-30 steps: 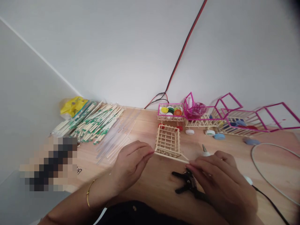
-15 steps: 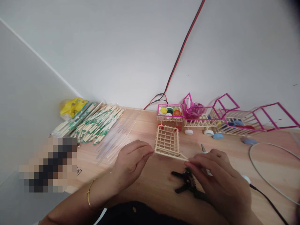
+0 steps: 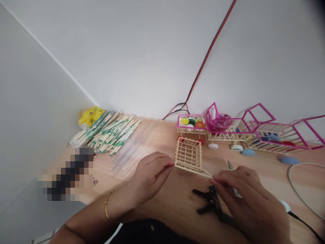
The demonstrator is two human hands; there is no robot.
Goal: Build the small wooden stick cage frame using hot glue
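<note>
A small open basket frame [image 3: 188,154] of pale wooden sticks stands tilted on the table between my hands. My left hand [image 3: 152,176] has its fingertips pinched at the near left corner of the frame. My right hand [image 3: 250,195] pinches the right end of a thin wooden stick [image 3: 196,171] that runs along the frame's near edge and juts past it. Whether the stick is fixed to the frame I cannot tell. A tool with a pointed metal tip [image 3: 230,165] shows behind my right fingers, its body mostly hidden. Below lies a black spring tool [image 3: 210,201], partly covered by my right hand.
Paper-wrapped chopsticks [image 3: 115,134], a yellow bag [image 3: 91,116] and clear thin sticks [image 3: 132,156] lie at the left. Along the wall stand pink-edged stick carts [image 3: 225,135], one holding bottle caps [image 3: 191,123]. A pale cable [image 3: 290,179] loops at the right.
The camera has turned slightly left, so everything sits farther right in the picture. Both hands keep their grip, with little visible movement relative to the frame.
</note>
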